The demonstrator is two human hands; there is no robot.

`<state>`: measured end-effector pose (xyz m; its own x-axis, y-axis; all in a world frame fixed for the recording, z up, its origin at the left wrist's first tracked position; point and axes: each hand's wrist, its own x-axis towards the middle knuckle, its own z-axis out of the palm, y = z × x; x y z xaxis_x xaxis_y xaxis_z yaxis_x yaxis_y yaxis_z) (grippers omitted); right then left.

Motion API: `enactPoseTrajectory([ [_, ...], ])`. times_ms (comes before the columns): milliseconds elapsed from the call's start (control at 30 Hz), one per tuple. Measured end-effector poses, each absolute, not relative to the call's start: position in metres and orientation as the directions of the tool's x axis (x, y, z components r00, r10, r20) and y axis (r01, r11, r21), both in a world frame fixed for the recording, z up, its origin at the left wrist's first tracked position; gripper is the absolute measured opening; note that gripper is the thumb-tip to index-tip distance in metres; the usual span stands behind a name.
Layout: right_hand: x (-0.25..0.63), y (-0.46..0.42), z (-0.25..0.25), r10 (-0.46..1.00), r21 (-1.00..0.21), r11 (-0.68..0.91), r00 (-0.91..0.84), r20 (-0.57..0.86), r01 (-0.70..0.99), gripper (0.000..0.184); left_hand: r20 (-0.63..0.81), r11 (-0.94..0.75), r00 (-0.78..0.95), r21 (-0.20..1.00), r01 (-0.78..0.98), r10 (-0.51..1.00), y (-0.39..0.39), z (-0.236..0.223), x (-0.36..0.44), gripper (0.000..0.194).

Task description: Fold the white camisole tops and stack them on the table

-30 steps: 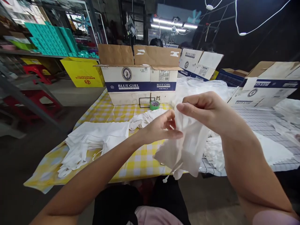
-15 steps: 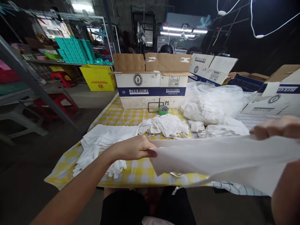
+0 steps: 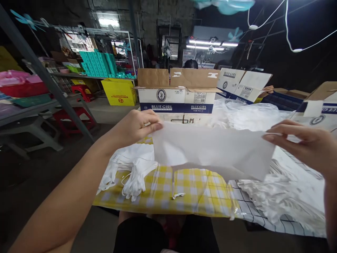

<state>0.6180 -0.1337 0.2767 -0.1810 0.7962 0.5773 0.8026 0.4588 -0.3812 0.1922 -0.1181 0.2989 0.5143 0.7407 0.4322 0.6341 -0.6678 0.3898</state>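
Evidently sheer: white fabric panel (image 3: 210,146) stretched above yellow-checked tablecloth (image 3: 197,203). Left hand (image 3: 134,128) and right hand (image 3: 305,144) each pinch an upper corner. Shallow grips might slip under uneven pull; a dipping lower edge could snag stacked white fabric pieces (image 3: 138,170), skewing them.

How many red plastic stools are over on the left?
2: the farther one is left of the yellow box, the nearer one partly behind the slanting pole. Others may be hidden.
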Motion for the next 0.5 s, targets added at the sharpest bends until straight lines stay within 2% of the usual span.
enactPoseTrajectory([
  [100, 0.615, -0.119, 0.278, 0.780, -0.268, 0.503, -0.298, 0.550, 0.822, 0.020, 0.471, -0.622, 0.447, 0.331, 0.709, 0.760, -0.101, 0.298, 0.193, 0.031],
  [233, 0.608, -0.111, 0.282, 0.787, -0.247, 0.502, -0.319, 0.528, 0.829, 0.021, 0.490, -0.577, 0.397, 0.298, 0.760, 0.776, -0.089, 0.299, 0.190, 0.032],
  [400, 0.598, -0.107, 0.293, 0.784, -0.272, 0.510, -0.312, 0.536, 0.816, 0.022, 0.542, -0.548, 0.344, 0.273, 0.791, 0.767, -0.087, 0.306, 0.187, 0.031],
  [500, 0.595, -0.110, 0.299, 0.788, -0.344, 0.522, -0.287, 0.544, 0.781, 0.024, 0.605, -0.530, 0.290, 0.264, 0.806, 0.742, -0.095, 0.312, 0.188, 0.029],
])
